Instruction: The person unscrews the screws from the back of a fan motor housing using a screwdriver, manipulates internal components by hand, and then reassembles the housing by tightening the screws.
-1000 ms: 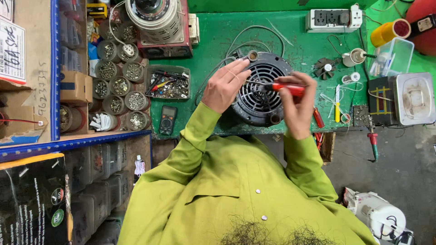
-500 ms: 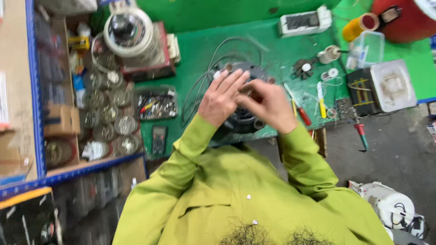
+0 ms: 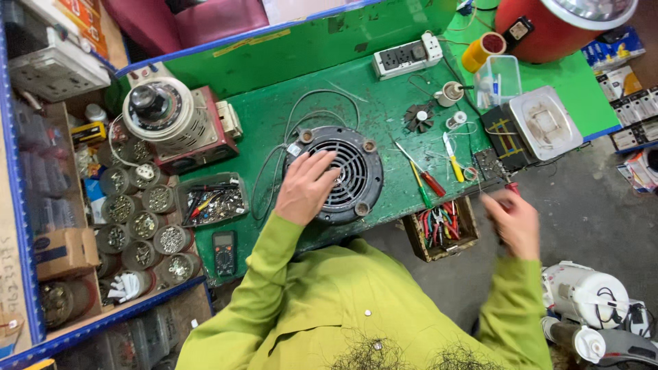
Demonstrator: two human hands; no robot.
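Note:
A round black fan motor with a slotted grille [image 3: 353, 168] lies on the green bench [image 3: 274, 123], its grey cable looping behind it. My left hand [image 3: 308, 188] rests flat on the left side of the grille, fingers spread. My right hand [image 3: 510, 219] is off the bench's right front corner and blurred by motion. Its fingers are curled around a thin red-handled tool [image 3: 512, 186]. A red screwdriver [image 3: 430, 181], a green one [image 3: 419, 188] and a yellow one [image 3: 450, 159] lie on the bench between the motor and my right hand.
A dial transformer [image 3: 161, 113] and a parts tray [image 3: 209, 200] sit left of the motor, with a multimeter [image 3: 225, 253] below. A power strip [image 3: 408, 56], small impeller [image 3: 418, 116], clear box [image 3: 497, 79] and white container [image 3: 545, 123] stand right. A plier box [image 3: 442, 229] hangs at the front edge.
My right hand has left the motor and swung out to the right past the bench corner. My left hand has stayed on the grille. The view has tilted and shifted.

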